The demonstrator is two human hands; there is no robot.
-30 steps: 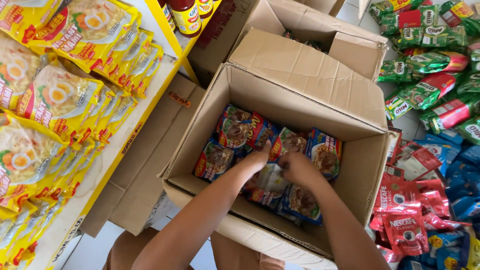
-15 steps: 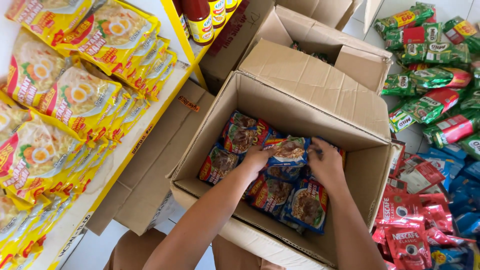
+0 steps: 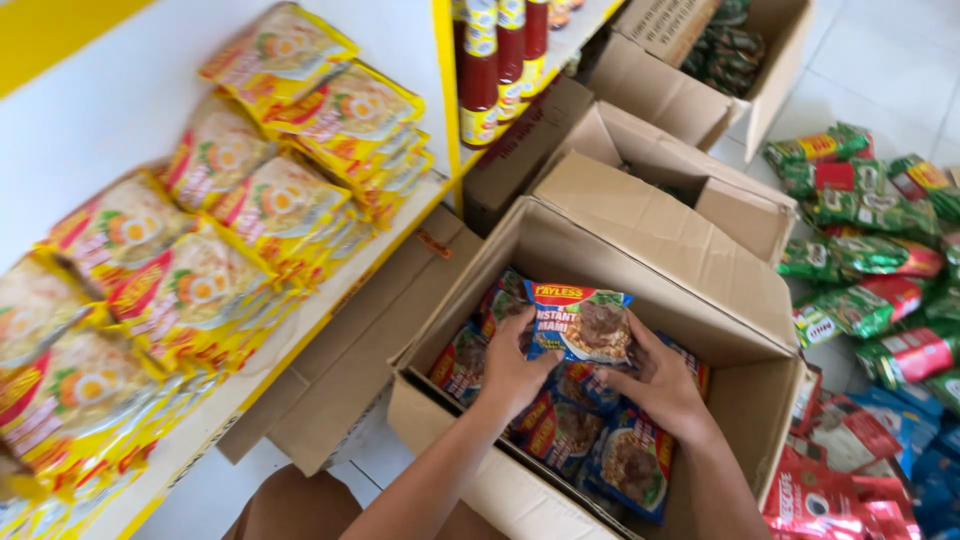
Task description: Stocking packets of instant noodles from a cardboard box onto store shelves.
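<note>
- Inside the open brown cardboard box (image 3: 745, 400) on the floor, both of your hands are at work over a layer of flat blue noodle packets (image 3: 630, 465) that lie across the bottom.
- Your left hand (image 3: 512, 368) grips the left edge of a blue, rectangular plastic noodle packet with a red-and-yellow top band (image 3: 580, 320), fingers curled round its side.
- Your right hand (image 3: 665, 385) clasps the same packet from its lower right corner, thumb towards the front, so the packet is pinched between the two hands.
- That held packet is raised above the ones lying in the box, roughly level, with its printed face turned up towards you.
- Beyond this box stands a second brown cardboard box (image 3: 680, 190) with its flaps open, touching the first one's far flap.
- Farther back, a third open brown carton (image 3: 770, 60) holds dark green packets.
- To your left, a white shelf with a yellow edge (image 3: 330, 290) carries rows of yellow noodle packets (image 3: 240, 210), stacked leaning on one another.
- Above and to the right of them, red sauce bottles with yellow labels (image 3: 500, 60) stand upright on a higher shelf board.
- To your right, on the pale tiled floor, green-and-red sachets (image 3: 870, 230) lie in a loose heap, with red sachets (image 3: 840, 490) nearer to you.
</note>
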